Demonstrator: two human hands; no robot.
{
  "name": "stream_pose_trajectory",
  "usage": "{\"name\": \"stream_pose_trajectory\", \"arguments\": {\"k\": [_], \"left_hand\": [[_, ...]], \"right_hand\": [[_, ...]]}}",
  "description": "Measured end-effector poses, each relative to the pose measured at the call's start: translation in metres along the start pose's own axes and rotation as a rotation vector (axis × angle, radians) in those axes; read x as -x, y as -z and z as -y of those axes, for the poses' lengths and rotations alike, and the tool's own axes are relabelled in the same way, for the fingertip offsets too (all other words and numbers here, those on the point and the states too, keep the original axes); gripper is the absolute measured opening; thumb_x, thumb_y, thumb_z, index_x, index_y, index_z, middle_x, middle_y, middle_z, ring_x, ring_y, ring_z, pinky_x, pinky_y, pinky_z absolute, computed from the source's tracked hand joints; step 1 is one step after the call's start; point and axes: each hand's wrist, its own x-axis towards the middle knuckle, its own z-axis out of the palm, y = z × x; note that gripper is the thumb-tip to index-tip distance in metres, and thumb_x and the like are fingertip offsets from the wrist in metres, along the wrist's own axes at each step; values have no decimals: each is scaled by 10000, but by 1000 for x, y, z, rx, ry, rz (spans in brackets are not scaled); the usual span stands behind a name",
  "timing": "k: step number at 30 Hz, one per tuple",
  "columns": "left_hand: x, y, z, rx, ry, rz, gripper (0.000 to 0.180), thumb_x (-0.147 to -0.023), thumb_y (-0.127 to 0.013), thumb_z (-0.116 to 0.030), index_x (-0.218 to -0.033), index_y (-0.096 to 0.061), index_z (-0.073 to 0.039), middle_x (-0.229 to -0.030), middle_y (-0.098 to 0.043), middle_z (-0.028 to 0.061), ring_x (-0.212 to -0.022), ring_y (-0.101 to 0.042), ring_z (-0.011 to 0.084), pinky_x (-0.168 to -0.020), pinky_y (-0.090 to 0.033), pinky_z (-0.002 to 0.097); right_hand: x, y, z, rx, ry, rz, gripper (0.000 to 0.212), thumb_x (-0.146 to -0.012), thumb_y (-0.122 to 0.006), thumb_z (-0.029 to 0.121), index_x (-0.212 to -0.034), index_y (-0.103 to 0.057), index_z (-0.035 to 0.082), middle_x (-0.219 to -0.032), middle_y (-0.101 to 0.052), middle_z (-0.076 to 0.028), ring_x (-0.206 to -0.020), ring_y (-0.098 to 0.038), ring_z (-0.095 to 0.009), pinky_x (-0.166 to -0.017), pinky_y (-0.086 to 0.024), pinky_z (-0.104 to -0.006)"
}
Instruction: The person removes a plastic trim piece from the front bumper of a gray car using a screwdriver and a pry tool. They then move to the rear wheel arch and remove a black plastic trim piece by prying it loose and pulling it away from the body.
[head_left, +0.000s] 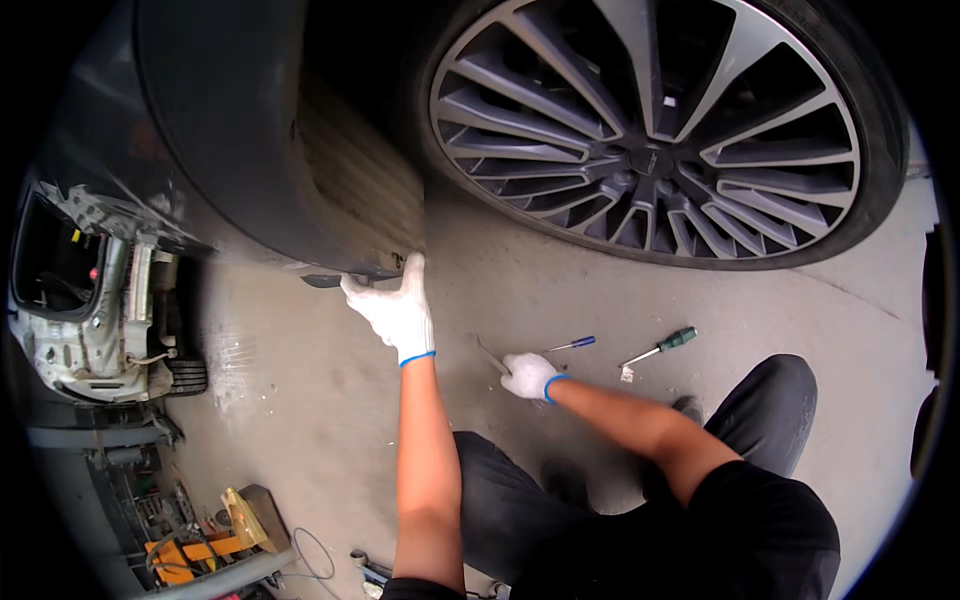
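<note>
My left hand (392, 312), in a white glove with a blue cuff, grips the lower edge of a dark car bumper (225, 215) at the wheel arch. Its thumb points up against the arch liner (365, 190); the other fingers are partly hidden at the edge. Lower and to the right, my right hand (528, 377), gloved the same way, is closed around a thin metal tool with a bent tip (489, 353). On the floor just beyond that hand lie a blue-handled screwdriver (575, 344) and a larger green-handled screwdriver (665, 344).
A multi-spoke alloy wheel (650, 160) with its tyre stands turned out at the upper right. Far left is a partly stripped car body (80, 340). An orange piece of equipment (195, 550) and a cable (325, 555) are at lower left. My knee (780, 400) is on the right.
</note>
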Motion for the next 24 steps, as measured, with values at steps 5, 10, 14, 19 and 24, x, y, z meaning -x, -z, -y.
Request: {"name": "stream_pose_trajectory", "arguments": {"k": [5,10,14,19,24], "left_hand": [[8,31,-32,-156,55,-38,1121,-737,-871,-415,-1579,-237,-35,-1559,-405,166,-1417,-451,326,-1147,-390,458],[-14,34,-56,-253,28,-91,1179,-726,-837,-517,-1559,-221,45,-1542,-397,239,-1392,-455,387,-1133,-401,482],[-23,39,-81,-369,18,-49,1134,-737,-813,-485,-1549,-232,52,-1430,-494,258,-1245,-572,428,-1057,-464,515],[-21,26,-72,-463,-10,-137,1112,-745,-779,-494,-1550,-234,46,-1391,-513,263,-1200,-599,437,-1007,-488,519],[-23,29,-57,-387,-133,-90,987,-740,-794,-400,-1477,-312,46,-1333,-552,235,-1153,-622,420,-970,-504,524]], "right_hand": [[-16,97,48,-520,45,211,452,-875,-530,103,-1311,-571,-13,-838,-699,-180,-710,-717,-307,-661,-579,-407],[-44,118,56,-1133,-21,408,476,-898,-533,91,-1346,-534,-70,-1151,-655,-198,-837,-720,-326,-684,-606,-400],[-53,124,62,-825,105,291,509,-889,-623,240,-1310,-600,-46,-1142,-679,-221,-872,-716,-350,-780,-580,-442],[-39,159,66,-211,322,-20,399,-903,-631,375,-1137,-734,69,-1052,-727,-207,-982,-688,-376,-892,-529,-486],[-67,156,53,-104,541,-228,371,-968,-545,368,-1117,-706,69,-1038,-712,-231,-998,-656,-434,-909,-503,-522]]}}
